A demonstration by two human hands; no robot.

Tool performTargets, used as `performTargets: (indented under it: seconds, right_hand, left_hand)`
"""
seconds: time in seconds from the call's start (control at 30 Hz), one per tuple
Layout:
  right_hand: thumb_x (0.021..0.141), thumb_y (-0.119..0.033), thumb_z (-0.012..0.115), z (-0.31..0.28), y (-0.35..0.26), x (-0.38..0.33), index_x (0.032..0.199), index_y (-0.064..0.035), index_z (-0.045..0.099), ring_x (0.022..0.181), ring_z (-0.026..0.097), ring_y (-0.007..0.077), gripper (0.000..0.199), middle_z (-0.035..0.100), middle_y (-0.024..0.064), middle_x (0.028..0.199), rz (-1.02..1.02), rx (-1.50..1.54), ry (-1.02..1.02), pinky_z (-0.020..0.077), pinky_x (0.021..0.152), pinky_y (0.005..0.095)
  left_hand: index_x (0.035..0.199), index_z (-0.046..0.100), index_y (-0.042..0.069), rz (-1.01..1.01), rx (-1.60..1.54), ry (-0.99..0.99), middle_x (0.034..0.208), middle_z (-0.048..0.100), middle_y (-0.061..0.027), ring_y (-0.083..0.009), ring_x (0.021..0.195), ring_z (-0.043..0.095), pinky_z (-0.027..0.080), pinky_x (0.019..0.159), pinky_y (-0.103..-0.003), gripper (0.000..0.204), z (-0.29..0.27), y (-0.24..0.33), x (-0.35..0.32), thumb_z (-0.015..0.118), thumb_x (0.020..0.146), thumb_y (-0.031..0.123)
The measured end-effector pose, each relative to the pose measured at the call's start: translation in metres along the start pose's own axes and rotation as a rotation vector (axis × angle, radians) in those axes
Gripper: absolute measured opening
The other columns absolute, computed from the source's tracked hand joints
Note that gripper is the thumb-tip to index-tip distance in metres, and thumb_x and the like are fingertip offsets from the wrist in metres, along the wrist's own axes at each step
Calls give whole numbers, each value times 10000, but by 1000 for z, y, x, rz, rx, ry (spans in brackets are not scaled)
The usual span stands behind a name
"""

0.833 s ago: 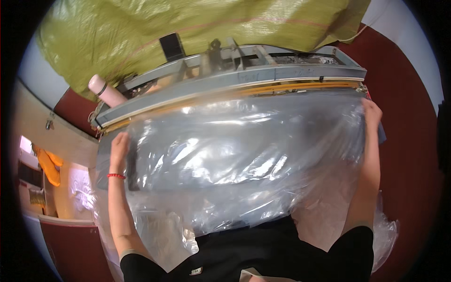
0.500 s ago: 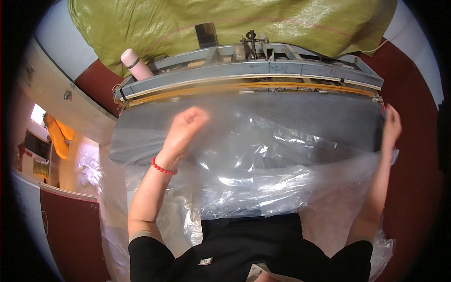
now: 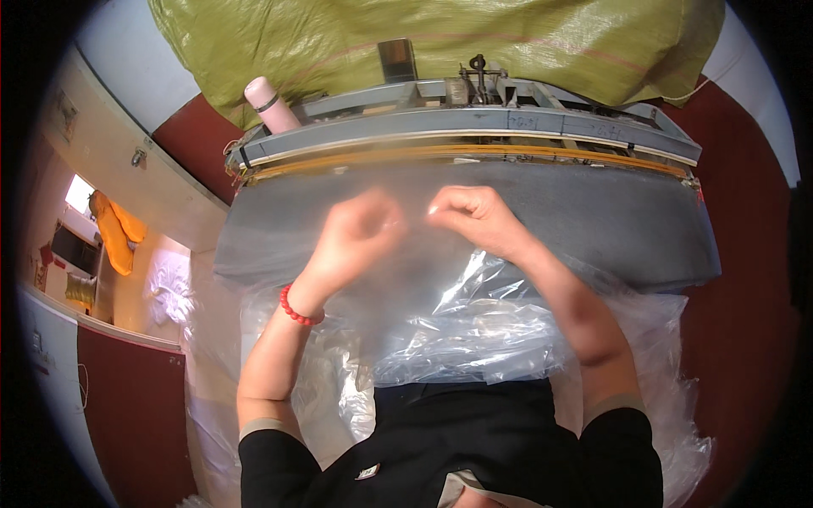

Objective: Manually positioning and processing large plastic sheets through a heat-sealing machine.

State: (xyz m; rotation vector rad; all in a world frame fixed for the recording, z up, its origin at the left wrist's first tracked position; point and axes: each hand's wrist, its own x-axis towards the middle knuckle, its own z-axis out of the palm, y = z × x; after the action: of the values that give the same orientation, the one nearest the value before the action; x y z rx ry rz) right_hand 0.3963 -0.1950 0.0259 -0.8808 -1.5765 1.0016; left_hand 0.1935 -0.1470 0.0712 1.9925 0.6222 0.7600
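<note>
Hands met mid-table as I pinched clear plastic film [image 3: 474, 313]: left hand [image 3: 356, 233] and right hand [image 3: 474, 216], fingers clamped together on it.

A clear plastic bag [image 3: 474, 313] lies crumpled over the near edge of the grey table [image 3: 644, 229], its upper end pinched in the fingers of both hands. Behind the machine, a big olive-green woven sack [image 3: 508, 42] fills the top of the view.

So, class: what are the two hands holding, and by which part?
Both the left hand and right hand pinch the clear plastic bag at its upper edge.
</note>
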Motion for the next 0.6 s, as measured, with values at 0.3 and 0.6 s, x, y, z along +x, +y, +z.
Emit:
performTargets:
  seconds: [0.3,0.6]
  right_hand:
    - [873,-160,512,22,26,10,920,-57,562,601,416,21,123,504,-39,710,274,371,190,324,517,156]
    - [870,-187,502,-79,81,-13,951,-99,511,731,506,100,120,530,17,831,141,353,837,421,633,239]
  left_hand:
    - [768,500,50,514,785,476,803,533,-90,-260,743,507,419,600,-351,264,29,-24,16,703,599,47]
    - [1058,531,34,-145,-248,-481,754,556,-6,-92,689,529,446,662,-251,249,77,-52,-3,544,820,108]
